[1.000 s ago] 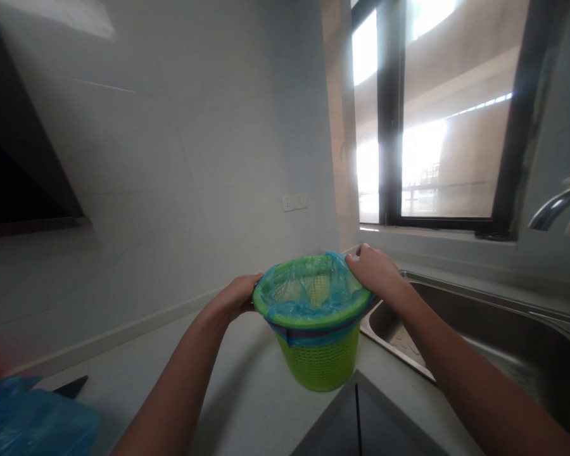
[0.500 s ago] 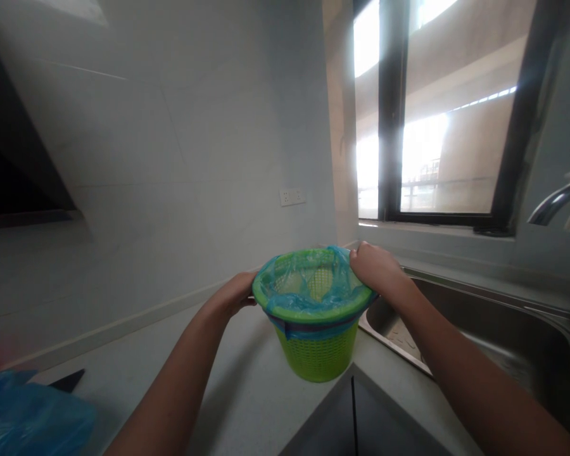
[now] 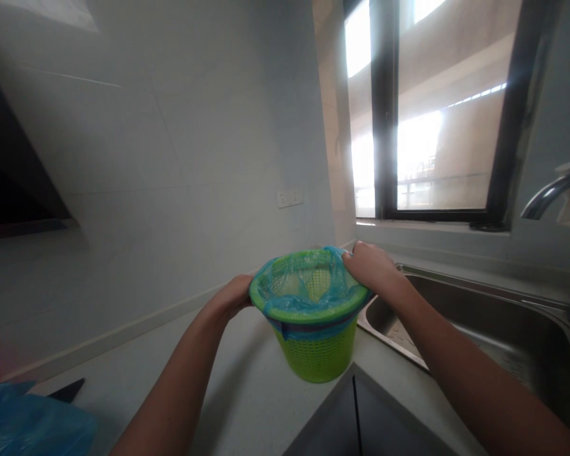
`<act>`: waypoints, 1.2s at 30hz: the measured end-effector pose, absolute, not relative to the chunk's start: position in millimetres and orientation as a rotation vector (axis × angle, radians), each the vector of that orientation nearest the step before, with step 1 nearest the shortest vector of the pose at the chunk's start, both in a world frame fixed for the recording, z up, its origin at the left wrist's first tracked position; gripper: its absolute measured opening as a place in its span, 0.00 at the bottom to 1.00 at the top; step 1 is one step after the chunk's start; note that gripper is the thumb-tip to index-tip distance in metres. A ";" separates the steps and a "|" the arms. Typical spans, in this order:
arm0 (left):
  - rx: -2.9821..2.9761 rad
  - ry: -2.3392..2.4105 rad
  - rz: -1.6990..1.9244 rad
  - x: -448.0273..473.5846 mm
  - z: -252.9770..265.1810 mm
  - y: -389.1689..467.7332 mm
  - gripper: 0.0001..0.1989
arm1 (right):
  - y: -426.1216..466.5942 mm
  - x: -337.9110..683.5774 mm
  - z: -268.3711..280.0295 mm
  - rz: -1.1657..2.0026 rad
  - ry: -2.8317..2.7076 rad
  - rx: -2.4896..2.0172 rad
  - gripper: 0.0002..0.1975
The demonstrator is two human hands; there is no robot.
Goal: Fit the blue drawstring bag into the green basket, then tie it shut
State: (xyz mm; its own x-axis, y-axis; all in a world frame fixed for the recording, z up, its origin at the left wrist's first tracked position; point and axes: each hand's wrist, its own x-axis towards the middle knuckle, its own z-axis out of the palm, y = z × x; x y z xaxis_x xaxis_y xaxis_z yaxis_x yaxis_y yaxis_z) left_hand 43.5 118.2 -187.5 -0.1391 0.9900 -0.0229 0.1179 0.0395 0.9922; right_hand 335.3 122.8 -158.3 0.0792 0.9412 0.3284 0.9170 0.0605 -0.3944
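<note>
A bright green mesh plastic basket stands upright near the front corner of the countertop. A thin blue plastic bag lines it and is folded over the rim, hanging in a band round the outside. My left hand is closed round the rim's left side, its fingertips hidden beneath the edge. On the right side, my right hand grips the rim and the bag there, thumb and fingers bent over the edge.
A steel sink with a faucet lies to the right, below a window. Another blue plastic bag and a dark pointed object are at the lower left. Grey cabinet fronts drop away below the counter corner.
The view has shifted slightly. My right hand's fingers have moved a little on the rim; both hands stay on the basket, which stands in the same place.
</note>
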 end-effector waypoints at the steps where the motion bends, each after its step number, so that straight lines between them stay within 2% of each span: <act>1: 1.228 1.423 1.222 43.8 -187.6 118.8 0.04 | 122.9 335.3 -158.4 0.058 -1.834 -1.849 0.24; 18: 1.069 1.414 1.501 42.0 -188.9 134.7 0.06 | 122.4 335.1 -159.0 0.037 -1.854 -1.856 0.22; 23: 1.024 1.271 1.449 44.7 -181.6 130.2 0.04 | 123.4 335.9 -160.9 0.019 -1.865 -1.834 0.21; 26: 1.057 1.236 1.382 43.8 -177.9 125.9 0.08 | 122.8 335.6 -160.6 0.013 -1.858 -1.836 0.21; 33: 1.347 1.519 1.386 38.2 -176.8 123.1 0.12 | 120.3 333.2 -158.4 0.040 -1.856 -1.844 0.22; 36: 1.525 1.708 1.431 39.4 -175.3 122.0 0.10 | 119.7 332.0 -157.7 0.050 -1.853 -1.846 0.23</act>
State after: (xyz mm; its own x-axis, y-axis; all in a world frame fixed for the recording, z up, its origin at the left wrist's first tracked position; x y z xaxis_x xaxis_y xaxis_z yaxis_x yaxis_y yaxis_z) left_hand 39.4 122.0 -175.3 -0.2966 0.9068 0.2996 0.4541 -0.1421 0.8796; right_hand 332.0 119.7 -157.7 0.0636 0.9417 0.3304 0.9224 0.0708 -0.3796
